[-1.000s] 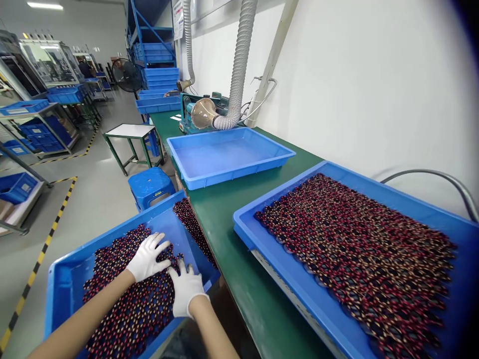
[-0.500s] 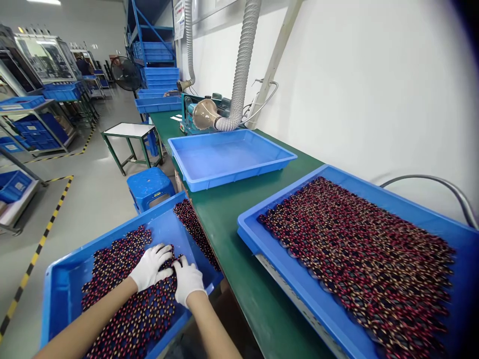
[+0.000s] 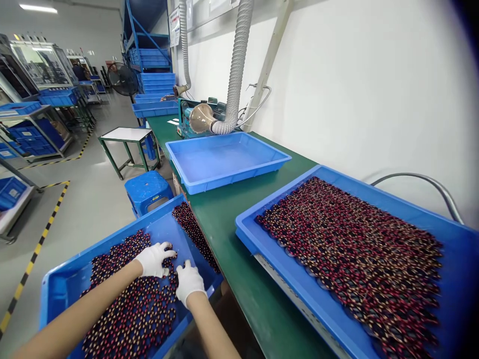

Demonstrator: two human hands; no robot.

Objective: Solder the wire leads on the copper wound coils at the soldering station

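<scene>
My left hand (image 3: pixel 154 259), in a white glove, is over the lower blue tray (image 3: pixel 123 230). Its fingers are bent around a few small dark round parts (image 3: pixel 169 253) at the fingertips. Just to the right, my gloved right hand (image 3: pixel 189 284) has its fingers slightly apart at the edge of the spread parts; nothing can be seen in it. Many dark parts with red and gold-coloured spots (image 3: pixel 130 309) lie in a layer under and around both hands. The undersides of the fingers are partly hidden.
A green bench (image 3: pixel 220 219) runs along the right. On it are a large blue tray full of similar parts (image 3: pixel 348 254), another blue tray (image 3: pixel 224 154), and a machine with a duct hose (image 3: pixel 237 65). A blue stool (image 3: pixel 147 189) stands beyond my tray.
My hands have drawn apart a little. The left has lifted slightly with dark parts at its fingertips, and the right has moved off the parts between them. The view has shifted slightly.
</scene>
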